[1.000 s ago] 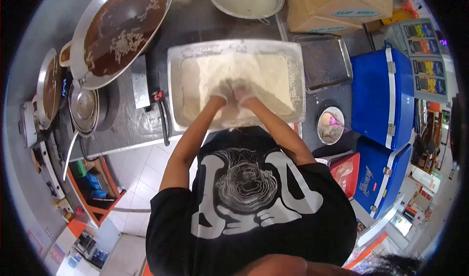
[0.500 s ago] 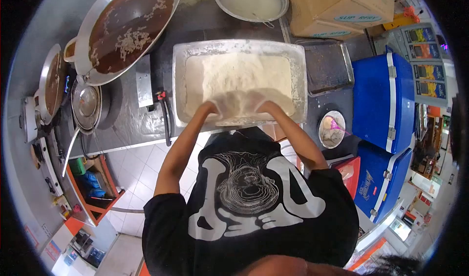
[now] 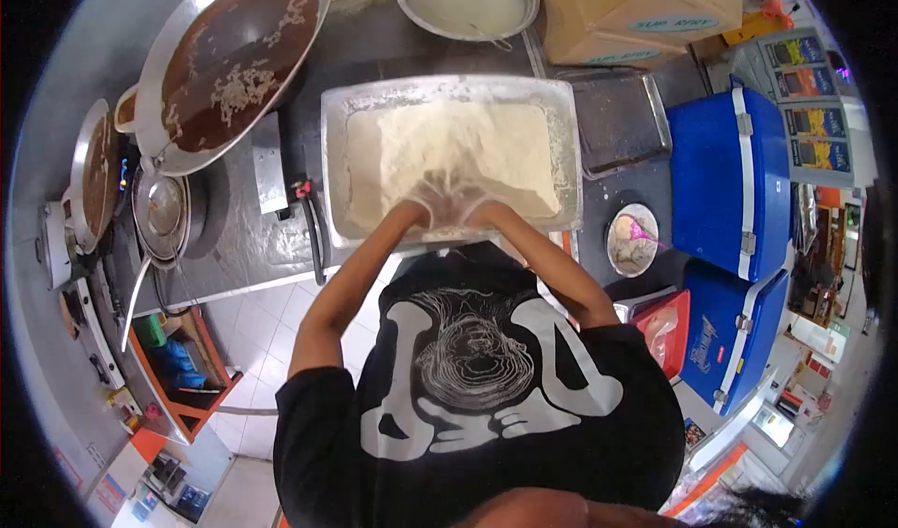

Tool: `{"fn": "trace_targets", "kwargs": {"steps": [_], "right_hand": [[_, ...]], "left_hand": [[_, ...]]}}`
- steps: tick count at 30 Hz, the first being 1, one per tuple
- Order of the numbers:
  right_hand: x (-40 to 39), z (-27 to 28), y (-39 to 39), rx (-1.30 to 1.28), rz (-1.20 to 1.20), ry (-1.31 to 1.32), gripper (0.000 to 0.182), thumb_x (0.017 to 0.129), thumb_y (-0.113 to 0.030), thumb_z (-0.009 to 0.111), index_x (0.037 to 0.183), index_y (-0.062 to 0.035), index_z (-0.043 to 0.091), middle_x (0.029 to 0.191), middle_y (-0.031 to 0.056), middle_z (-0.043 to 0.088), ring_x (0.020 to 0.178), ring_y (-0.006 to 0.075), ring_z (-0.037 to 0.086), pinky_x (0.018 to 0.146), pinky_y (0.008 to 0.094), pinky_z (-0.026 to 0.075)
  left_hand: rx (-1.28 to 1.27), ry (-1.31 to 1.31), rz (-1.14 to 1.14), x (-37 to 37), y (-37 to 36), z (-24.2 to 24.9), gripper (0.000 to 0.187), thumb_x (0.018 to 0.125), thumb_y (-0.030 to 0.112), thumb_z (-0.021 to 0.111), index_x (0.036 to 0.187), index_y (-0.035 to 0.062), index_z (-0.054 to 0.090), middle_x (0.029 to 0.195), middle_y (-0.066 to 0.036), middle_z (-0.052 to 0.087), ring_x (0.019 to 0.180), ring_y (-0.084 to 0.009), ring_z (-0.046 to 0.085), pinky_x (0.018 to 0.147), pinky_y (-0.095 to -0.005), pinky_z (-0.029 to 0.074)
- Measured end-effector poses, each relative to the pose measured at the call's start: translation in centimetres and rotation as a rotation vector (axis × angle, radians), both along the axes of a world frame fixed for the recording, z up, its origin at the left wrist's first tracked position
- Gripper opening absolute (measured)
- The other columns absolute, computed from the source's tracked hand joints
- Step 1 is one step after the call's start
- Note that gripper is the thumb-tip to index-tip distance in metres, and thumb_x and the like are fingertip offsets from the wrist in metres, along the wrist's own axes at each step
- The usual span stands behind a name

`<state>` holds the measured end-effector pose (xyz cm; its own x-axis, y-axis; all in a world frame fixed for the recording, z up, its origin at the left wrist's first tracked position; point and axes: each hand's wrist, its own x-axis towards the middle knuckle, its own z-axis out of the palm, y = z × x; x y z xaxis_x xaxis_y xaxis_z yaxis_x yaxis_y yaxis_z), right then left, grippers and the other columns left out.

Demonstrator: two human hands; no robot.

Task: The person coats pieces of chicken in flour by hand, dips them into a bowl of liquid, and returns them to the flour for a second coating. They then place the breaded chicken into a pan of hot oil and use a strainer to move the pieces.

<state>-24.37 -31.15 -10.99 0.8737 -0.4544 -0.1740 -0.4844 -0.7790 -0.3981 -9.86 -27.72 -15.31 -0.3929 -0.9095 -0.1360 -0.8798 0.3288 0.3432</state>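
Observation:
A rectangular metal tub (image 3: 569,149) on the counter holds pale flour (image 3: 468,140), heaped toward its far side. My left hand (image 3: 432,198) and my right hand (image 3: 468,202), both in thin see-through gloves, are close together at the tub's near side. They are down in or against the flour. Motion and flour blur the fingers, so their shape and anything in them are hidden.
A large wok of dark oil (image 3: 210,70) with floating bits stands at the left, a strainer (image 3: 161,205) near it. Milky liquid fills a bowl (image 3: 468,0) behind. Right are a dark tray (image 3: 613,121), a small bowl (image 3: 633,257) and blue coolers (image 3: 725,187).
My hands have drawn inward, toward each other, at the near side of the tub. The flour's surface there has shifted. The whole view has moved slightly.

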Motion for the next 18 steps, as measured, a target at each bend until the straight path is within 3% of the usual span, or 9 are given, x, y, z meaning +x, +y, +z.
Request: {"fn": "trace_targets", "kwargs": {"steps": [1,2,4,5,8,9,12,14,18], "right_hand": [[1.9,8.6,-0.4,0.317,-0.088,0.123,0.033,0.074,-0.021,0.053,0.097,0.0027,0.053,0.092,0.0219,0.055,0.086,0.032,0.055,0.078,0.0378,0.042],[2.5,8.2,-1.2,0.309,-0.083,0.12,0.033,0.074,-0.021,0.053,0.097,0.0027,0.053,0.092,0.0219,0.055,0.086,0.032,0.055,0.078,0.0378,0.042],[3.3,5.5,-3.6,0.407,-0.241,0.109,0.036,0.074,-0.021,0.053,0.104,-0.0004,0.051,0.097,0.0212,0.054,0.092,0.0319,0.052,0.084,0.0358,0.041],[3.1,-3.9,-4.8,0.126,-0.153,0.175,0.045,0.075,-0.022,0.053,0.115,-0.0028,0.046,0.106,0.0215,0.051,0.101,0.0299,0.049,0.091,0.0331,0.037],[2.6,-4.9,-2.5,-0.356,-0.145,0.148,0.045,0.074,-0.022,0.054,0.114,-0.002,0.046,0.108,0.0212,0.05,0.105,0.029,0.046,0.094,0.0321,0.033],[2.2,-6.3,-2.0,-0.346,-0.144,0.147,0.045,0.074,-0.022,0.054,0.114,-0.002,0.046,0.108,0.0212,0.05,0.105,0.029,0.046,0.094,0.0321,0.033],[-0.4,-9.8,-5.3,0.075,0.045,0.113,0.045,0.075,-0.021,0.053,0.115,-0.0016,0.046,0.111,0.0217,0.049,0.106,0.0277,0.047,0.096,0.0322,0.032],[-1.3,-10.9,-10.0,0.711,-0.091,0.02,0.035,0.077,-0.017,0.047,0.108,-0.0017,0.052,0.104,0.0214,0.053,0.1,0.0271,0.051,0.09,0.0341,0.037],[2.7,-12.4,-12.3,0.023,-0.253,0.138,0.022,0.076,-0.011,0.043,0.078,0.0007,0.061,0.082,0.0216,0.059,0.077,0.0301,0.058,0.069,0.0395,0.045]], "left_hand": [[0.071,-0.141,-0.126,0.3,0.0,1.8,0.059,0.075,0.024,0.054,0.124,-0.0016,0.034,0.115,-0.029,0.043,0.103,-0.0332,0.047,0.091,-0.0343,0.036],[0.124,-0.288,-0.247,0.9,-1.1,2.8,0.063,0.077,0.026,0.052,0.127,-0.0023,0.028,0.118,-0.031,0.038,0.105,-0.0347,0.046,0.093,-0.0353,0.035],[0.242,0.032,0.047,1.6,-1.7,-7.9,0.061,0.075,0.028,0.053,0.123,-0.0039,0.035,0.116,-0.031,0.042,0.105,-0.0342,0.046,0.094,-0.0385,0.034],[0.217,-0.003,0.086,1.9,-2.3,-10.9,0.06,0.074,0.028,0.054,0.121,-0.0048,0.038,0.117,-0.03,0.043,0.107,-0.0344,0.046,0.095,-0.0391,0.032],[0.27,-0.043,0.142,1.1,-2.2,-3.6,0.052,0.074,0.027,0.053,0.115,-0.0053,0.046,0.116,-0.027,0.046,0.108,-0.0341,0.046,0.096,-0.0405,0.031],[0.206,-0.174,-0.093,1.1,-1.0,-4.0,0.049,0.075,0.025,0.052,0.114,-0.0048,0.047,0.115,-0.026,0.047,0.107,-0.034,0.047,0.096,-0.0408,0.031],[-0.081,-0.005,-0.318,3.7,-1.4,-7.5,0.045,0.072,0.02,0.055,0.113,0.0006,0.05,0.112,-0.022,0.051,0.102,-0.0305,0.051,0.091,-0.0397,0.035],[0.436,0.447,-0.023,6.3,-6.0,-2.8,0.049,0.069,0.022,0.058,0.115,0.0054,0.05,0.113,-0.017,0.052,0.1,-0.0262,0.052,0.088,-0.0374,0.037],[0.235,0.08,0.156,5.3,-8.4,-1.3,0.035,0.064,0.025,0.063,0.091,0.0039,0.061,0.098,-0.02,0.057,0.095,-0.0313,0.053,0.083,-0.0355,0.042]]}}
